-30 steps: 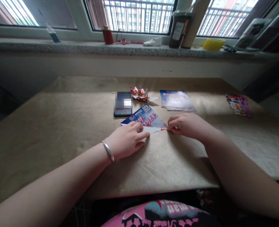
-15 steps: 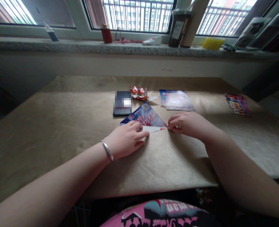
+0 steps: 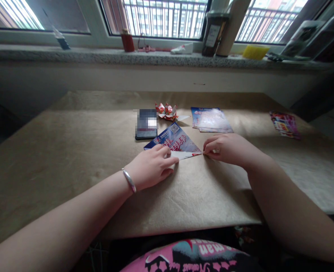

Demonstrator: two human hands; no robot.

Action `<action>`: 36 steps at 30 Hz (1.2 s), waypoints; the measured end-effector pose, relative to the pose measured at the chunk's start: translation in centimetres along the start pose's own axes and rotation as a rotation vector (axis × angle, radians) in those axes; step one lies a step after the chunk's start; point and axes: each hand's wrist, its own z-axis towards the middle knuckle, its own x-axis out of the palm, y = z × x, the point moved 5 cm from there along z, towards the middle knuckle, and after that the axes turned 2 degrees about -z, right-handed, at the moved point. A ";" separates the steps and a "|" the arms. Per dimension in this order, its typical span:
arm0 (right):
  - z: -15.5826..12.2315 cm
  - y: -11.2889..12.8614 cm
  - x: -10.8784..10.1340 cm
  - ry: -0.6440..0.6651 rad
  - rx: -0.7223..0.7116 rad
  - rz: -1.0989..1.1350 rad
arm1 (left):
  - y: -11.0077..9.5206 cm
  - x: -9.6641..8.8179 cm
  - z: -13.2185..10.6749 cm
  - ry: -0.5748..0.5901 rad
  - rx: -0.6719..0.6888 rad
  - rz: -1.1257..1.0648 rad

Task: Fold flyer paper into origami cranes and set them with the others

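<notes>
A blue printed paper sheet, folded into a triangle with a QR code near its top corner, lies on the table. A white strip of its underside shows along the near edge. My left hand, with a silver bangle at the wrist, lies on the left part of the paper, fingers stretched out and pressing it down. At the paper's right corner is my right hand, with thumb and fingertips pinched together on the tip. The left corner is partly covered by my left hand.
Behind the paper lie a phone, red-and-white folded paper pieces and a stack of blue printed sheets. Small colourful printed papers rest at the right. The windowsill holds a red container and a dark jar.
My right hand has shifted slightly to the right, and the paper's right corner reaches a little farther that way. My left hand stays where it was.
</notes>
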 end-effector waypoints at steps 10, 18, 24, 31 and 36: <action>0.9 1.8 0.2 -0.097 -0.015 0.138 | -0.1 0.0 0.6 -0.082 0.059 0.004; 1.5 3.5 1.4 -0.160 -0.167 0.222 | -0.1 0.1 1.0 -0.135 0.071 -0.027; 2.0 4.4 1.3 -0.177 -0.205 0.204 | -0.2 0.3 1.3 -0.140 0.068 -0.036; 2.2 4.9 1.1 -0.192 -0.204 0.153 | -0.3 0.1 1.4 -0.133 0.075 -0.002; 2.2 5.0 0.9 -0.223 -0.207 0.147 | 0.0 -0.1 1.3 -0.128 0.128 0.010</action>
